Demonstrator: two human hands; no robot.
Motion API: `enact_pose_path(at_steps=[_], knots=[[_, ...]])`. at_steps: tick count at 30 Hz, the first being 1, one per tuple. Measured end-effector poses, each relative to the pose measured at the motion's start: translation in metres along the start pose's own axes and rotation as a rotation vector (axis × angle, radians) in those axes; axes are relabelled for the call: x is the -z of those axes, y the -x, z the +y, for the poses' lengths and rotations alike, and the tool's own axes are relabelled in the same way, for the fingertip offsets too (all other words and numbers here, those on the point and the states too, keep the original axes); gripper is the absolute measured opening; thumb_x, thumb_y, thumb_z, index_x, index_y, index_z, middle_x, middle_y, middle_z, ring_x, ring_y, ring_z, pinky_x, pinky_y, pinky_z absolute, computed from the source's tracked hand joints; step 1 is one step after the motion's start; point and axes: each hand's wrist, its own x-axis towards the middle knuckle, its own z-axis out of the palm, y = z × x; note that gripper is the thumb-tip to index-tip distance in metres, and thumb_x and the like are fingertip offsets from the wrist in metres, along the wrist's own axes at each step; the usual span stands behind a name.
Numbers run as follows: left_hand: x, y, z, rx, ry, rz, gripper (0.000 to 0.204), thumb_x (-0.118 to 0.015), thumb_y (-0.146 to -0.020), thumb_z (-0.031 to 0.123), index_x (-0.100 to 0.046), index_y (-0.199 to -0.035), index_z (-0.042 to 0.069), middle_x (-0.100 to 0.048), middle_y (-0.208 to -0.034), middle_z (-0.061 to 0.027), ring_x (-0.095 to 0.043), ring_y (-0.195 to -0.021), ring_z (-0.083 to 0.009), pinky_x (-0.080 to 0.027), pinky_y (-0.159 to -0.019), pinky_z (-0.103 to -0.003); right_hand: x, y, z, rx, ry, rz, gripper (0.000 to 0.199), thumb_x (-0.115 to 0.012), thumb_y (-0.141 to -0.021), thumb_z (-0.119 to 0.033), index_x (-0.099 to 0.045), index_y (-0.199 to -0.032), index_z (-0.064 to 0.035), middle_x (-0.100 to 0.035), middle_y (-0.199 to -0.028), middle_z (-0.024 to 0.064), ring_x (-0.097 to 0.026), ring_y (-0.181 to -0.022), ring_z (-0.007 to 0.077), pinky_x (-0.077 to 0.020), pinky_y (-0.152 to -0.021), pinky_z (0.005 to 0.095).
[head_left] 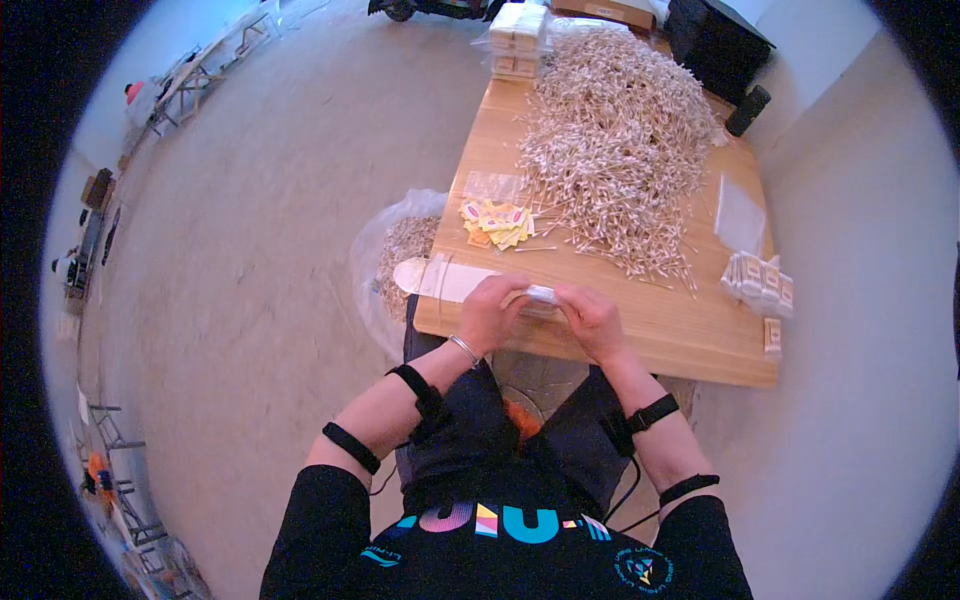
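At the near edge of the wooden table [490, 140], a small clear plastic packet [543, 294] with whitish contents is pinched between my two hands. My left hand [488, 314] grips its left end, and my right hand [592, 322] closes on its right end. What fills the packet is too small to make out. Left of my left hand lies a white strip-shaped board [455, 281] with a rounded end that juts past the table's left edge. Beyond my hands spreads a large heap of cotton swabs [625, 140].
Yellow printed cards [497, 222] lie beyond the white board. Filled packets [757, 283] and a clear plastic sheet [740, 215] are on the right. Stacked packs [516, 40] stand at the far end. A plastic bag of swabs [362, 262] sits on the floor at left.
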Motion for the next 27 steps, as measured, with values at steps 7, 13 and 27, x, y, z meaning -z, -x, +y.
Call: enact_pose_path(at_steps=[7,13,27], knots=[[-0.005,-0.004,0.007,-0.216,-0.024,0.049,0.017,-0.066,-0.073,0.009,-0.062,-0.089,0.009,-0.064,-0.093,-0.0050,-0.061,-0.083,-0.0248,-0.051,-0.070,-0.034,0.009,0.010,0.000,0.029,0.150,-0.034,0.015,-0.062,-0.078,-0.008,-0.063,-0.093,-0.0073,-0.064,-0.080,0.0098,-0.062,-0.071,0.0259,-0.0499,-0.061,0.0353],[0.004,-0.013,-0.002,-0.429,-0.175,0.002,0.017,-0.062,-0.066,0.004,-0.059,-0.082,0.009,-0.063,-0.091,-0.0039,-0.061,-0.081,-0.0231,-0.051,-0.070,-0.034,0.003,0.000,-0.007,0.161,0.233,0.012,0.016,-0.062,-0.076,-0.007,-0.062,-0.092,-0.0079,-0.063,-0.082,0.0062,-0.062,-0.072,0.0235,-0.0505,-0.061,0.0336],[-0.002,-0.012,-0.002,0.283,0.436,-0.288,0.024,-0.066,-0.080,0.013,-0.061,-0.100,0.001,-0.065,-0.092,-0.0122,-0.063,-0.084,-0.0177,-0.050,-0.077,-0.028,-0.010,-0.012,-0.013,-0.327,-0.300,-0.066,0.022,-0.064,-0.080,-0.024,-0.063,-0.094,-0.0058,-0.063,-0.087,0.0116,-0.061,-0.081,0.0269,-0.0480,-0.071,0.0345]])
